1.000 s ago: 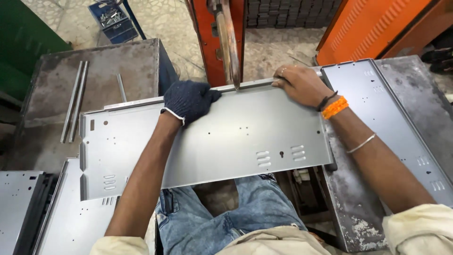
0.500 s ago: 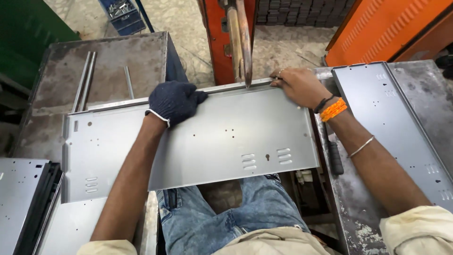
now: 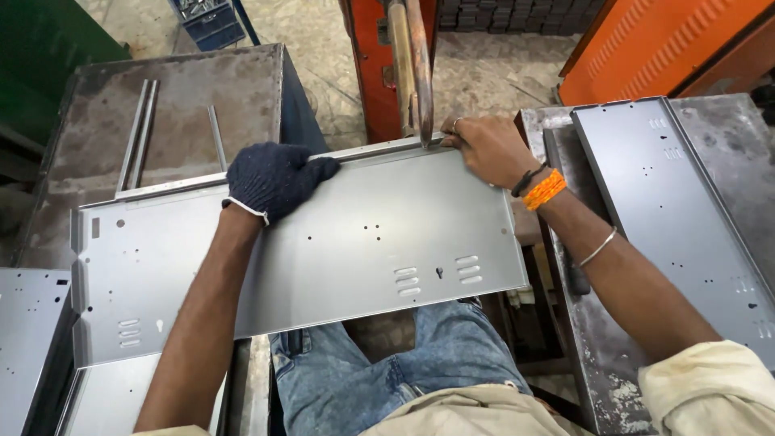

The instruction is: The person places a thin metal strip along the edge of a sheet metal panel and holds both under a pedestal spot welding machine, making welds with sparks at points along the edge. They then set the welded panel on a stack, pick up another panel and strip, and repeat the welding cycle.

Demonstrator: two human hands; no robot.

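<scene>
A large grey sheet-metal panel (image 3: pixel 339 242) lies across the middle of the frame, tilted slightly so its right end sits higher than its left. It has small punched holes, a keyhole slot and short louvre slits near its lower edge, and a notched left end.

The left hand (image 3: pixel 274 179), in a dark blue knitted glove, rests on the panel's upper edge left of centre, fingers curled over the folded rim and gripping it. The bare right hand (image 3: pixel 484 149), with a ring, a black band and an orange band at the wrist, is closed on the same upper edge right of centre, pinching the rim just beside the tip of the rust-coloured metal arms (image 3: pixel 412 69) that come down from the orange machine (image 3: pixel 367 64) at top centre. The arms' tip touches the panel's rim.

In the upper left a worn steel desk (image 3: pixel 97 121) carries a few thin metal strips (image 3: pixel 137 133). At the right a second desk (image 3: pixel 726 137) holds another grey panel (image 3: pixel 686 210) with holes and slits. More grey panels (image 3: pixel 28 339) are stacked at the lower left. A blue crate (image 3: pixel 206 20) stands on the floor at the top, and the person's blue jeans (image 3: pixel 387 371) show below the panel.
</scene>
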